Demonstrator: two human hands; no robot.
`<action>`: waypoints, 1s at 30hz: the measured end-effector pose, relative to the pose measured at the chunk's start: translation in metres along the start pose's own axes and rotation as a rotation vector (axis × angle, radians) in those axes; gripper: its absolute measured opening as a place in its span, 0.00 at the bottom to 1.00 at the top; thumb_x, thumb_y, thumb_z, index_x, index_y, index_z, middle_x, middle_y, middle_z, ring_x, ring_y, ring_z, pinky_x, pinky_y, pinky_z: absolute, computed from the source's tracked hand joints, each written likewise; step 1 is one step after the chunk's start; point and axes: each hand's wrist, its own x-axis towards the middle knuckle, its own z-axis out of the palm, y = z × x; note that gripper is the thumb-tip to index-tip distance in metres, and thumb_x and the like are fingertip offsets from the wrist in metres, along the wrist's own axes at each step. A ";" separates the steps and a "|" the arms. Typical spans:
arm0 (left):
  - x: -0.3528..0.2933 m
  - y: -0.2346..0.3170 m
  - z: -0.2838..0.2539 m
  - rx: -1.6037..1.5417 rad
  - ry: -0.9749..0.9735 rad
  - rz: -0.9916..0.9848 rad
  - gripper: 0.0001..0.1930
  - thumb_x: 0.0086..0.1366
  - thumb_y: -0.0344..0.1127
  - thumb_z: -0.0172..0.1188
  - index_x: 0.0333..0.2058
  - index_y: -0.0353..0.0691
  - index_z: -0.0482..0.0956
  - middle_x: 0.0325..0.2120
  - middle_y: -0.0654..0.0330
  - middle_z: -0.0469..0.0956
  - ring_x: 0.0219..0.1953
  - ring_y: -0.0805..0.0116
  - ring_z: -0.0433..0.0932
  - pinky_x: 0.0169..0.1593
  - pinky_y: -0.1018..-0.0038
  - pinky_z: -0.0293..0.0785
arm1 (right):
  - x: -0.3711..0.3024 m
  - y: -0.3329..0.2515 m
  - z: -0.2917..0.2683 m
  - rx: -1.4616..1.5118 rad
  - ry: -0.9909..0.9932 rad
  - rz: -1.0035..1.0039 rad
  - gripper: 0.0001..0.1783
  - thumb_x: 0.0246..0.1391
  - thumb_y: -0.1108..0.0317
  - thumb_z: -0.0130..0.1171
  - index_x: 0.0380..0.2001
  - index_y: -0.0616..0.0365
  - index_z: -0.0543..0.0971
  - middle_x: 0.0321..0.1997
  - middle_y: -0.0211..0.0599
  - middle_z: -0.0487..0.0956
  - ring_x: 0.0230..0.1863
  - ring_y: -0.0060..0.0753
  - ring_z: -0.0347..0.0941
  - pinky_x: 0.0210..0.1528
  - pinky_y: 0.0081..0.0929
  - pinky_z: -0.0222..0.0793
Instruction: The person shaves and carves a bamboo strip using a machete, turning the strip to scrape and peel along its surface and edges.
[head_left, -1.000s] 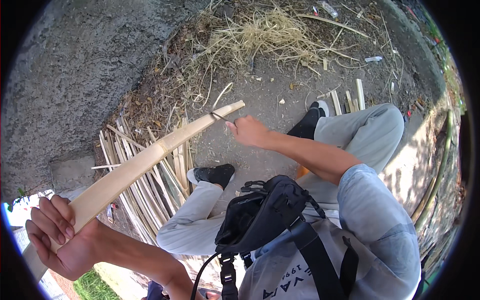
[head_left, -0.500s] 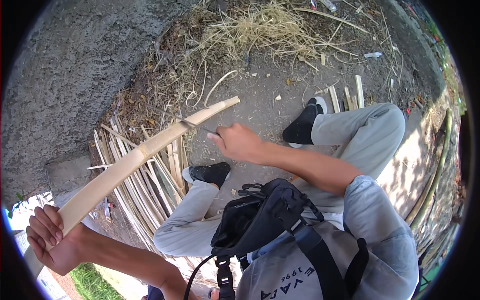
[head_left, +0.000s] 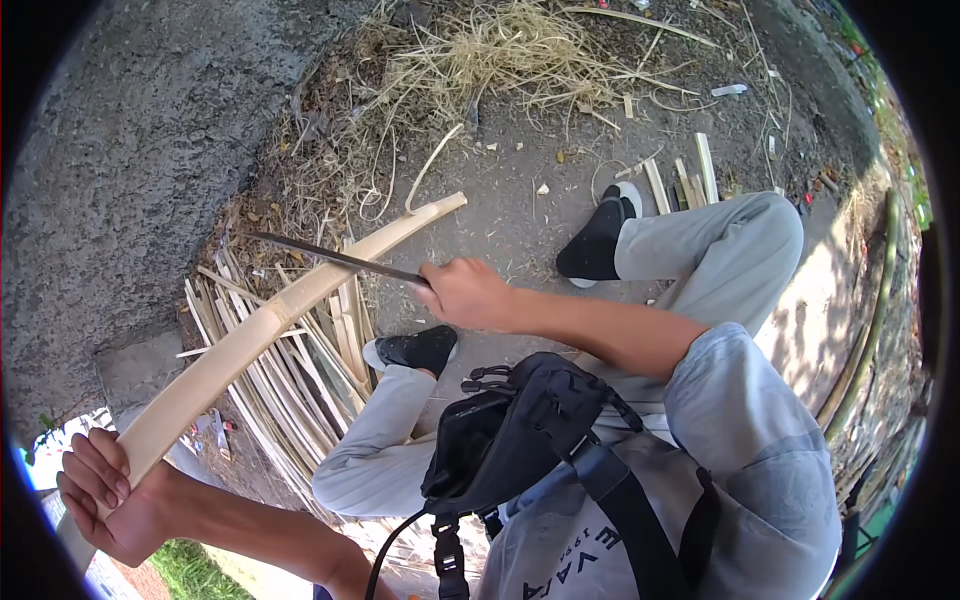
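dirt ground (head_left: 510, 215) | left hand (head_left: 112, 500) wrapped round pale strip (head_left: 220, 368) | right hand (head_left: 470, 296) gripping knife (head_left: 342, 259) across it | part-shaved, i'd say; curl (head_left: 433, 165) unsevered

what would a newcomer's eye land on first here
The long pale strip likely catches the eye first, slanting from the left hand at lower left toward the upper middle. A dark blade in the right hand crosses it left of centre. A tangle of pale shavings lies at the top.
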 end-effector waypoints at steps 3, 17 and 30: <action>-0.004 -0.020 0.018 0.125 0.109 0.054 0.17 0.57 0.31 0.48 0.13 0.48 0.51 0.10 0.65 0.50 0.14 0.76 0.50 0.18 0.80 0.45 | 0.012 0.138 0.045 -0.171 0.046 0.303 0.19 0.57 0.59 0.47 0.33 0.65 0.78 0.26 0.60 0.77 0.32 0.60 0.76 0.36 0.50 0.72; -0.005 -0.023 0.029 0.091 0.065 0.067 0.17 0.58 0.32 0.48 0.14 0.48 0.52 0.10 0.67 0.49 0.12 0.78 0.48 0.17 0.82 0.45 | 0.038 0.136 0.040 -0.089 -0.125 0.347 0.17 0.54 0.64 0.47 0.34 0.65 0.80 0.30 0.60 0.78 0.33 0.55 0.78 0.41 0.51 0.72; -0.007 -0.024 0.024 0.116 0.092 0.026 0.17 0.59 0.32 0.46 0.14 0.48 0.52 0.09 0.67 0.50 0.12 0.78 0.48 0.17 0.83 0.44 | 0.045 0.150 0.052 -0.066 -0.073 0.319 0.16 0.50 0.64 0.50 0.28 0.70 0.77 0.24 0.60 0.77 0.30 0.61 0.76 0.37 0.50 0.73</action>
